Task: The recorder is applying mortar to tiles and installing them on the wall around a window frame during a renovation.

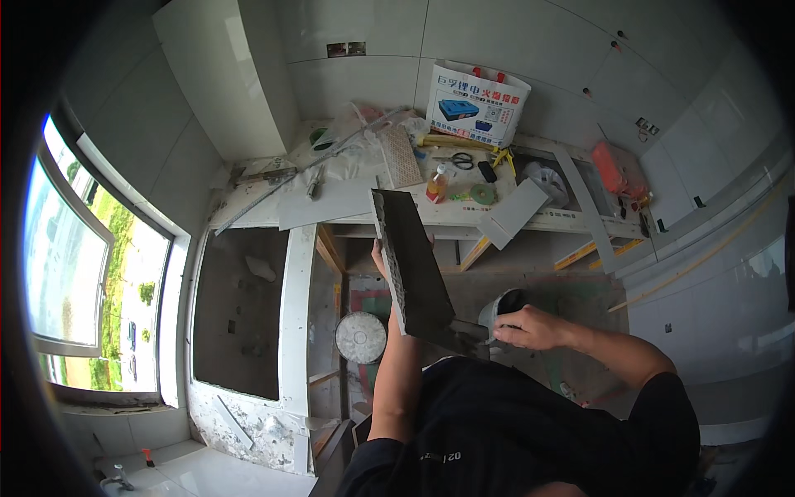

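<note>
A long tile (414, 261) coated in grey mortar stands tilted in front of me. My left hand (381, 258) grips it from behind at its left edge, with most of the fingers hidden. At the tile's lower right end, a trowel (472, 331) smeared with mortar touches or nearly touches the coating. My right hand (526, 328) is closed around the trowel's handle, which is mostly covered. Just beyond this hand is a bucket (505, 303), partly hidden by it.
A round pale bucket lid or top (361, 338) is left of my left forearm. Across the counter (331, 209) lie scissors (462, 161), a small bottle (436, 184), green tape (483, 194), tile strips and a printed bag (476, 103). An open window (74, 257) is at left.
</note>
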`<state>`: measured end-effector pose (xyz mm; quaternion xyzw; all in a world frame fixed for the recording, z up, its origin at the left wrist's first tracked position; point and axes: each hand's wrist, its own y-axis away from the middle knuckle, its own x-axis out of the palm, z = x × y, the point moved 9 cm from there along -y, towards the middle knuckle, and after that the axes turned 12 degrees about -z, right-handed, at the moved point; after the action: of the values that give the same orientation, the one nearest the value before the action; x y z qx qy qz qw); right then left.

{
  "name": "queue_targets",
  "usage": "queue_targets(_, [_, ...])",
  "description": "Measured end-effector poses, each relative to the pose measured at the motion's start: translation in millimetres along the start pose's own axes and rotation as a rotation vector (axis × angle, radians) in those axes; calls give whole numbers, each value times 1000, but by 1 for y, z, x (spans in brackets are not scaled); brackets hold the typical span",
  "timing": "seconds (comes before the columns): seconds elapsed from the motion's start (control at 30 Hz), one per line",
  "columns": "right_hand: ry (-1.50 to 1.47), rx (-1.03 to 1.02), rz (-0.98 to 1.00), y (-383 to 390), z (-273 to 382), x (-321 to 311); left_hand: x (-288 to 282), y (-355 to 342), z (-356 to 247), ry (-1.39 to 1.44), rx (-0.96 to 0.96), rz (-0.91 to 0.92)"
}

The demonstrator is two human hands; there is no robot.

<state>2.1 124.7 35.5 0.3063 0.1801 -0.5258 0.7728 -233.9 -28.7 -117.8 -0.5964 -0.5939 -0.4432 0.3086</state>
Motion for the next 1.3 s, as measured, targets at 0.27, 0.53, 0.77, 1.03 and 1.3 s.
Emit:
queue_targets(0.27, [-340, 254, -34, -18, 4, -63, 7, 6, 15, 395, -296, -15])
queue_targets(0.53, [-201, 299, -102, -154, -31, -98, -20, 9, 84, 240, -398, 6])
queue_targets(0.77, [-321, 307, 102, -91, -18, 4, -71, 53, 91, 250, -355, -79])
queue_targets(1.03, [-464, 151, 74, -17, 46, 41, -30, 47, 37, 280, -135, 91])
queue_targets(1.3, [-145, 102, -202, 27, -29, -1, -13, -36, 28, 252, -233, 12])
